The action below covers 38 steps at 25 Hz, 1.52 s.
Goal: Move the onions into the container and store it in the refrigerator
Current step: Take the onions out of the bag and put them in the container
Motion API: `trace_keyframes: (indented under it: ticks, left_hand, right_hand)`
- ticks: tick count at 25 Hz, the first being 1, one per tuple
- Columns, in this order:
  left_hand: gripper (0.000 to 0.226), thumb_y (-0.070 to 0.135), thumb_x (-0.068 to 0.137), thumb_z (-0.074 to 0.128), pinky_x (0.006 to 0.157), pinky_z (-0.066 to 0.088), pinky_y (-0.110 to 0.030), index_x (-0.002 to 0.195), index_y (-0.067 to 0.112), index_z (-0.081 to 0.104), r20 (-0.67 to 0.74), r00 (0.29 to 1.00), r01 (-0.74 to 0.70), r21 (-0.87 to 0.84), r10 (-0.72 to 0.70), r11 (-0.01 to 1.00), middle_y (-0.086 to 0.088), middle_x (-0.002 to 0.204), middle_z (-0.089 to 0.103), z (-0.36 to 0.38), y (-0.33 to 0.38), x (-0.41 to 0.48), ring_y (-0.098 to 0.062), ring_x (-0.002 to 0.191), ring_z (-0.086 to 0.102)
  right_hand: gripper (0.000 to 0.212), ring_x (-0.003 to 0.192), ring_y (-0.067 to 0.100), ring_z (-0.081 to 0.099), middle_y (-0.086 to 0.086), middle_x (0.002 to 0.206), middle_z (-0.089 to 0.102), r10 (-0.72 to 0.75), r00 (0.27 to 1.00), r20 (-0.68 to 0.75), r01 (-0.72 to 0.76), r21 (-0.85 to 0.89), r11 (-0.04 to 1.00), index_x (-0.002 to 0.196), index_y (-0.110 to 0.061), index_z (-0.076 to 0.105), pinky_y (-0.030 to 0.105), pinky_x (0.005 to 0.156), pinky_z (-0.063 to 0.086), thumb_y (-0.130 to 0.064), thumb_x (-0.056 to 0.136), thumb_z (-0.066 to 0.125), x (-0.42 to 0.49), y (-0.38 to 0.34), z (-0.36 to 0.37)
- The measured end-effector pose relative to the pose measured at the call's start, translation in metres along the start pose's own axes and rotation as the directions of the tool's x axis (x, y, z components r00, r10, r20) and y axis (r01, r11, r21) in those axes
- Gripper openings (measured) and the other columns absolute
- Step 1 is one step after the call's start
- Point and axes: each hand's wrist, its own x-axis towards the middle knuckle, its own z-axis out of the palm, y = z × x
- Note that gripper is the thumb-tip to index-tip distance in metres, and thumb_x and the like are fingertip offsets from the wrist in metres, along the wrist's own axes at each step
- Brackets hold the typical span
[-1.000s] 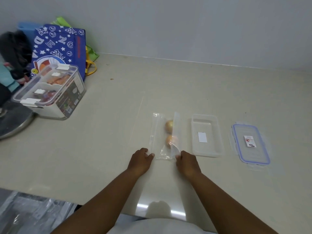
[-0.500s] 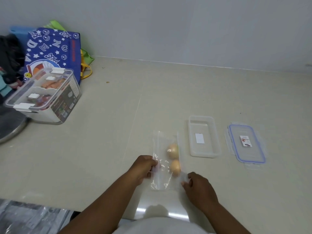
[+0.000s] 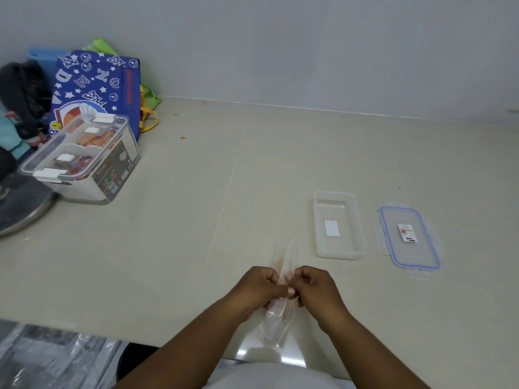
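Note:
A clear plastic bag [image 3: 283, 265] is lifted off the counter and turned edge-on between my hands. My left hand [image 3: 259, 286] and my right hand [image 3: 314, 286] each pinch one side of it near the middle, fists almost touching. The onions inside are blurred and mostly hidden by my fingers; only a faint orange tint shows. The open clear container [image 3: 338, 224] lies on the counter just beyond and right of my right hand. Its lid [image 3: 408, 238], clear with a blue seal, lies flat to the right of the container.
A large lidded storage box [image 3: 81, 161] with food stands at the far left, in front of a blue printed bag [image 3: 95, 88]. A round metal lid [image 3: 22, 209] lies at the left edge. The counter's front edge [image 3: 140, 339] runs just below my wrists.
The bag lay flat on the counter with both onions showing; both hands have now gathered it, raised it upright and pulled it toward me.

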Motion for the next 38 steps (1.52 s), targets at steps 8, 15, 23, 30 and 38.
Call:
trace_keyframes:
  ticks: [8,15,23,30,38]
  left_hand:
    - [0.033,0.021,0.085,0.065,0.041,0.035,-0.022,0.059,0.017,0.047,-0.210,0.977,-0.004,-0.185,-0.035,0.983,0.000,0.050,0.059,-0.005,-0.004,-0.007,-0.011,0.039,0.045]
    - [0.031,0.027,0.086,0.064,0.042,0.034,-0.022,0.063,0.014,0.050,-0.355,0.935,-0.031,-0.091,-0.003,0.995,-0.002,0.052,0.059,-0.038,-0.005,-0.012,-0.012,0.039,0.044]
    - [0.034,0.042,0.081,0.065,0.052,0.042,-0.022,0.063,0.015,0.056,-0.308,0.943,-0.081,0.149,0.124,0.986,0.002,0.056,0.067,-0.010,-0.004,-0.015,-0.009,0.047,0.057]
    - [0.035,0.038,0.081,0.068,0.056,0.046,-0.025,0.066,0.009,0.057,-0.300,0.945,-0.092,0.148,0.134,0.985,0.002,0.052,0.065,-0.006,-0.011,-0.014,-0.010,0.044,0.055]
    - [0.022,0.029,0.080,0.071,0.044,0.040,-0.020,0.072,0.014,0.057,-0.364,0.924,-0.112,0.031,0.115,0.993,0.001,0.056,0.067,-0.016,0.002,-0.006,-0.012,0.047,0.053]
  right_hand:
    - [0.017,0.048,0.010,0.063,0.003,0.060,0.072,0.035,0.999,-0.040,-0.041,-0.161,0.986,0.066,-0.013,0.071,0.023,0.049,0.048,-0.016,0.081,0.064,0.000,0.012,-0.023]
    - [0.014,0.049,0.009,0.064,-0.002,0.059,0.072,0.057,0.992,-0.115,-0.094,-0.351,0.931,0.066,-0.016,0.073,0.027,0.056,0.055,-0.018,0.079,0.067,-0.001,0.022,-0.071]
    - [0.034,0.094,0.026,0.064,0.004,0.107,0.067,-0.459,0.779,0.428,0.609,-0.693,0.387,0.116,-0.020,0.067,0.034,0.077,0.054,-0.014,0.082,0.062,0.001,-0.005,-0.016]
    - [0.045,0.094,0.036,0.064,0.014,0.110,0.060,-0.034,0.784,0.619,0.619,-0.777,0.113,0.118,-0.006,0.054,0.039,0.071,0.050,-0.003,0.076,0.070,0.026,0.013,0.013]
    - [0.061,0.110,0.001,0.059,-0.020,0.122,0.060,-0.562,0.773,0.296,0.634,-0.379,0.674,0.122,-0.040,0.056,0.016,0.088,0.047,-0.037,0.064,0.075,0.021,-0.028,-0.055]
